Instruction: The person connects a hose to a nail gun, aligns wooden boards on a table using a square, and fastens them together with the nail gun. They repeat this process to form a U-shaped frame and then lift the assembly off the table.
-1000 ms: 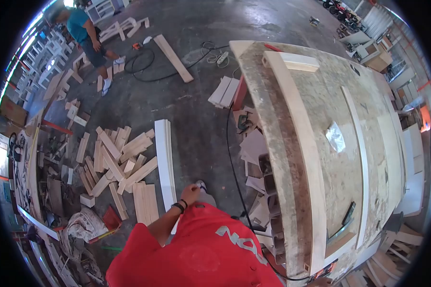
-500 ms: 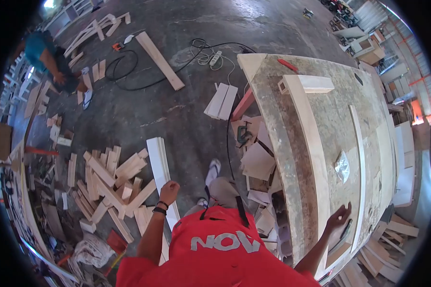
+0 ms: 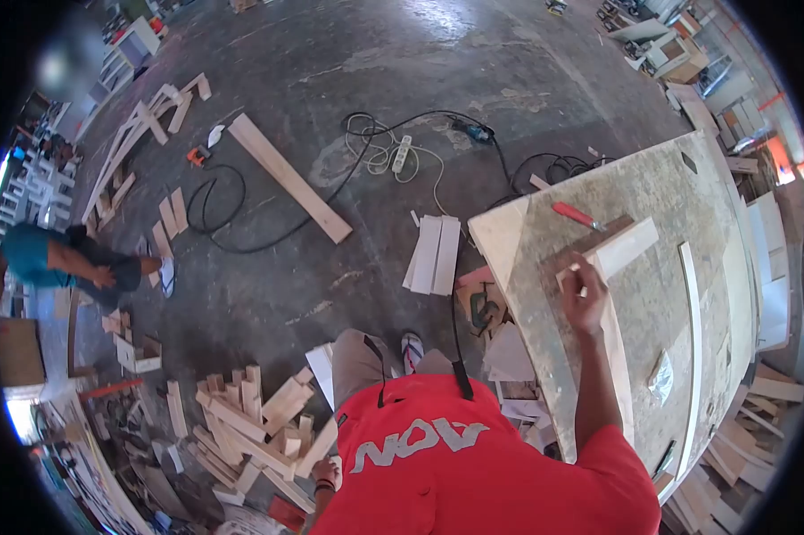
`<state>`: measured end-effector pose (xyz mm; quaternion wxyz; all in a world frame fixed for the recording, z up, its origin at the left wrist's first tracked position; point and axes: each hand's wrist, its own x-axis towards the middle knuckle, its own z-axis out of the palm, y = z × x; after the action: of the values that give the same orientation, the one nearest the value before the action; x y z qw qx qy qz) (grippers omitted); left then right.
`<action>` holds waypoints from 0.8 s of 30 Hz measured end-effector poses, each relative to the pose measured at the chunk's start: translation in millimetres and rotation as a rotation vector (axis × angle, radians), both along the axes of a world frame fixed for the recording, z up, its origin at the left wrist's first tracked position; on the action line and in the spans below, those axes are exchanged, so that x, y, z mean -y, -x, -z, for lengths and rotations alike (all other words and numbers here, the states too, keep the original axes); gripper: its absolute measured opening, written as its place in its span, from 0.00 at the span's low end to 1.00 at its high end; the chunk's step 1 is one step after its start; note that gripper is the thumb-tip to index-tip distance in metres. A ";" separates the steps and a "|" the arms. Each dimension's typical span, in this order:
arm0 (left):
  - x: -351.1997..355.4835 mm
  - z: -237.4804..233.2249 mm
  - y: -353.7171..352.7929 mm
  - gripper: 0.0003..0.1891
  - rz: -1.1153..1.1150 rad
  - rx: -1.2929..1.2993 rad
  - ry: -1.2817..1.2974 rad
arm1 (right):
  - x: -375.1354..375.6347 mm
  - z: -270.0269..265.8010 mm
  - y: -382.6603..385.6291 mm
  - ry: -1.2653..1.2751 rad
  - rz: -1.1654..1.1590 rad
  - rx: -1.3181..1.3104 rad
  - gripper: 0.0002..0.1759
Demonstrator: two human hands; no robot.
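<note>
Over the corner of a pale wooden frame on the worktable, my right hand has loosely bent fingers with gaps between them. I cannot tell whether it touches the wood. Down by my side, my left hand is partly hidden by the red shirt, and its grip is unclear. It is nearest a pile of wood offcuts. A red-handled tool lies just beyond the frame. A narrow pale strip and a clear plastic bag rest to the frame's right.
A long plank, a power strip and looped cables lie on the floor ahead. White boards and a clamp are left of the table. A person in teal is at the far left.
My right hand has moved forward along the table to the frame's corner. My left hand has dropped back to my side. The view has shifted, and a blue tool on the floor now shows.
</note>
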<state>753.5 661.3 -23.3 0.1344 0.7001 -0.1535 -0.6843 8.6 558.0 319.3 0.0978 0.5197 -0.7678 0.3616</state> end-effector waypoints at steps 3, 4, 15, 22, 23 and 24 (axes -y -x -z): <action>55.6 13.0 19.7 0.10 0.030 0.089 -0.084 | 97.4 4.6 -20.4 -0.077 -0.083 0.063 0.16; 86.9 23.0 24.5 0.10 0.077 0.119 -0.083 | 124.0 7.9 -23.7 -0.155 -0.123 0.125 0.16; 639.7 41.6 53.7 0.09 -0.053 -0.363 0.194 | 336.8 40.3 -72.8 -0.357 -0.053 0.385 0.19; 903.6 -46.2 140.1 0.10 0.265 0.221 0.492 | 398.4 58.1 -39.5 -0.406 0.120 0.630 0.22; 911.6 -41.9 154.5 0.10 0.280 0.226 0.491 | 406.9 68.3 -30.4 -0.397 0.146 0.700 0.24; 915.7 -21.2 156.8 0.10 0.245 0.057 0.452 | 416.9 80.4 -18.2 -0.384 0.168 0.770 0.26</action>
<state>596.7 -254.4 -2.1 0.1989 0.6475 -0.3900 -0.6238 26.8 141.1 238.9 -0.2649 0.2913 -0.8412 0.3706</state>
